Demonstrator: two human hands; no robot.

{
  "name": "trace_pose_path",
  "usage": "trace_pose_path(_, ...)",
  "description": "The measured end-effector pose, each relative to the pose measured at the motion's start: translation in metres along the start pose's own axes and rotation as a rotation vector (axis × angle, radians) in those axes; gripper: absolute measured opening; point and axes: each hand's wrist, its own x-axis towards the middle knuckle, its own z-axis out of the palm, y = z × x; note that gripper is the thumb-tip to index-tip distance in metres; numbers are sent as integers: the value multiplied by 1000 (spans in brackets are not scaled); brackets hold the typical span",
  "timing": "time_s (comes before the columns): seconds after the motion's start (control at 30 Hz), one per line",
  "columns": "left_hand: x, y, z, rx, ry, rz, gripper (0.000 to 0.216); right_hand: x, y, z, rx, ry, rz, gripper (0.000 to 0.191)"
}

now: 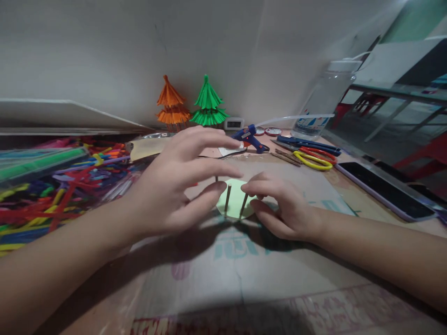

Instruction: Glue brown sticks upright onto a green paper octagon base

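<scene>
A round pale green disc (236, 197) lies on the cardboard, with thin brown sticks standing upright on it. One stick (228, 199) is free at the front. The stick (244, 204) to its right has its top at the curled fingertips of my right hand (282, 202), which seem to pinch it. Over the disc's left side hovers my left hand (185, 181), its fingers spread and its thumb apart from the index finger. Behind that thumb, part of another stick shows; whether the thumb touches it is hidden.
Orange (171, 102) and green (208, 103) paper-like trees stand by the wall. Behind the disc lies a blue glue gun (249, 136). Scissors (314, 158), a phone (386, 188) and a clear bottle (323, 100) are at right. Colourful pipe cleaners (66, 186) fill the left.
</scene>
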Motion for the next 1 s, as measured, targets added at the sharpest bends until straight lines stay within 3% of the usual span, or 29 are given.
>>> trace_pose_path(0.17, -6, 0, 10, 177, -26, 119, 20, -2, 1, 1, -1, 9, 25, 35)
trace_pose_path(0.5, -7, -4, 11, 164, -29, 141, 20, -12, 4, 13, 9, 96, 187, 28)
trace_pose_path(0.83, -5, 0, 9, 76, -77, -13, 18, -14, 3, 14, 29, 94, 201, 28)
trace_pose_path(1.0, -4, -4, 8, 1, -67, -57, 32, -11, 2, 10, 72, 104, 155, 44)
